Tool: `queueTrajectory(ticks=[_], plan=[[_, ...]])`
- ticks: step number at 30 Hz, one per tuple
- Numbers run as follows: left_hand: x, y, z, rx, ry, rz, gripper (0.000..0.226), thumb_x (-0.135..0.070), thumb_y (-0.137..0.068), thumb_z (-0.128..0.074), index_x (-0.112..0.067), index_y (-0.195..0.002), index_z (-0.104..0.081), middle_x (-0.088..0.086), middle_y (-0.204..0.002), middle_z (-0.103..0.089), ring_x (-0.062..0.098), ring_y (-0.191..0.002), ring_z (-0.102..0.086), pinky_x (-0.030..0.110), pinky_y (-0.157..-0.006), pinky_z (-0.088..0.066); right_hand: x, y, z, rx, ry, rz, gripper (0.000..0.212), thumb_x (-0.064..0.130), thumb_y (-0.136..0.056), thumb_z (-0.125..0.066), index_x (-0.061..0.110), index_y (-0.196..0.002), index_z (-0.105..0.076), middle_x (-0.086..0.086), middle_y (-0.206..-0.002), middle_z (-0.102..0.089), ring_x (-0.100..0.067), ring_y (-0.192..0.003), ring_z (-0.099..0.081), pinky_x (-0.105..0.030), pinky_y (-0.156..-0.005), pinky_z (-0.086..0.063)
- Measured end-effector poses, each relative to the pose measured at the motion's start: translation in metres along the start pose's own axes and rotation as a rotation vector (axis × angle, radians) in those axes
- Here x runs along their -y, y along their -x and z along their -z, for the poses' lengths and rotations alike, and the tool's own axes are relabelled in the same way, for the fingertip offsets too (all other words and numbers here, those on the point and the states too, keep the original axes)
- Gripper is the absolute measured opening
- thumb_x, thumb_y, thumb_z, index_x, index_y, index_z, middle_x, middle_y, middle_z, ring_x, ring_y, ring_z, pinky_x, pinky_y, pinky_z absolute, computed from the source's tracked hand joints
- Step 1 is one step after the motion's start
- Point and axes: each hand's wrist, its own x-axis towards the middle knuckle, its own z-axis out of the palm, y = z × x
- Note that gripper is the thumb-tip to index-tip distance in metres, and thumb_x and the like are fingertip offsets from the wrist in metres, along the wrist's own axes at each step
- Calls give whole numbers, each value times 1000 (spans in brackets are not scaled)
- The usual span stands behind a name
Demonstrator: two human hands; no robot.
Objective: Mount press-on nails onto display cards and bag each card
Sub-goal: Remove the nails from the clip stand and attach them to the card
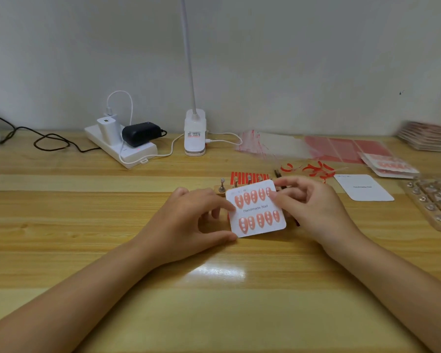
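1. Head view: we are holding the display card (256,208) just above the tabletop (112,225), ten press-on nails (247,198) seated in two rows.
2. Our left hand (189,220) is pinching its left edge; our right hand (308,202) is pressing fingers (274,196) onto the top-right nail.
3. We are judging the card light, thin and bendable, best held by bare margins; clear bags (273,143) are lying far right.

My left hand (189,220) and right hand (308,207) are bare, with no rings, watch or gloves on them. My forearms are uncovered too; no sleeves reach them.
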Motion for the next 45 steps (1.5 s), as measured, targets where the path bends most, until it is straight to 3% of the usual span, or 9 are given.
queueTrajectory(ticks=[6, 11, 17, 21, 25, 29, 34, 39, 45], plan=[[-14, -8, 3, -286, 576, 322, 50, -52, -56, -66, -32, -99, -50, -10, -93, -58, -2, -77, -59, 12, -70, -45, 9, 3, -3, -97, -246, 28, 34, 4, -87, -59, 31, -106, -51, 6, -66, -69, -6, -57, -65, -19, -61, -55], [-16, -10, 3, -164, 1190, 494, 54, -32, -62, -68, -19, -112, -57, 6, -97, -72, 16, -92, -69, 24, -69, -56, 10, 19, -17, 174, -503, -118, 33, -4, -83, -59, 20, -105, -54, -4, -89, -73, -20, -65, -70, -26, -60, -57], [-11, -7, 4, -62, 1136, 451, 41, -20, -71, -64, -19, -112, -59, 6, -98, -72, 20, -91, -69, 25, -66, -56, 8, 20, -18, 170, -210, -46, 38, 10, -78, -67, 29, -106, -49, 5, -78, -70, -16, -64, -69, -24, -56, -55], [-12, -9, 3, 54, 1126, 441, 34, -22, -73, -64, -23, -107, -63, 6, -98, -72, 20, -92, -69, 24, -64, -56, 4, 17, -16, -89, 203, 294, 22, 27, -78, -68, 35, -95, -56, 13, -86, -56, 4, -81, -52, -10, -64, -44], [-15, -12, 4, 128, 1134, 440, 32, -26, -77, -60, -22, -108, -65, 6, -97, -72, 20, -88, -70, 23, -62, -55, 2, 18, -22, -89, 393, 517, 10, 25, -76, -69, 26, -84, -63, 15, -86, -49, 6, -83, -46, -7, -73, -35], [-13, -14, 5, 203, 1209, 431, 33, -15, -82, -61, -19, -115, -61, 12, -102, -71, 24, -89, -69, 28, -67, -58, 1, 17, -27, -58, 477, 498, 6, 22, -75, -74, 22, -79, -69, 14, -84, -47, -2, -84, -46, -27, -80, -38], [-10, -13, 3, 241, 1164, 391, 41, 1, -89, -50, -26, -120, -56, 4, -107, -70, 20, -97, -67, 25, -72, -57, 1, 17, -26, -59, 425, 415, 8, 26, -75, -67, 19, -76, -70, 13, -85, -48, -2, -88, -45, -26, -80, -37], [-12, -12, 0, 249, 1080, 365, 46, 2, -92, -45, -25, -128, -51, 0, -115, -67, 14, -98, -66, 20, -70, -54, 4, 17, -32, -68, 378, 333, 18, 43, -67, -64, 26, -69, -68, 12, -85, -47, -2, -89, -45, -41, -90, -38], [-13, -11, -2, 228, 1006, 350, 45, -1, -93, -46, -27, -130, -49, -3, -116, -66, 12, -101, -65, 21, -74, -54, 4, 17, -35, -91, 409, 241, 10, 49, -63, -67, 42, -61, -61, 18, -90, -47, 12, -96, -34, -22, -83, -21]])
